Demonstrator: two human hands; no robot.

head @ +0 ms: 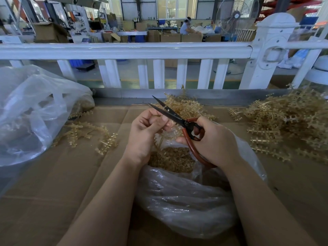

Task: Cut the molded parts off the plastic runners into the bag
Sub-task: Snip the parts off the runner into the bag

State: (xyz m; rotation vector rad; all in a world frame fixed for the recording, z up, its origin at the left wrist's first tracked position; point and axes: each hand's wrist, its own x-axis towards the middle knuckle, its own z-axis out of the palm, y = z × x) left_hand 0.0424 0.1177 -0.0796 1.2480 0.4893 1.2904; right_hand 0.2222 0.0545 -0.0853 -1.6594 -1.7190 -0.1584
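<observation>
My left hand (145, 134) pinches a tan plastic runner (160, 139) that hangs down over the mouth of a clear plastic bag (186, 197). Small tan cut parts (171, 159) fill the bag's opening. My right hand (211, 141) grips red-handled scissors (177, 118); their dark blades stand slightly apart and point up and left, just above my left fingers.
A big heap of tan runners (291, 125) lies at the right, another pile (182, 105) behind my hands, and loose runners (88, 134) at the left. A large clear bag (30, 112) sits far left. Cardboard (74, 178) covers the table; a white railing (134, 50) runs along the back.
</observation>
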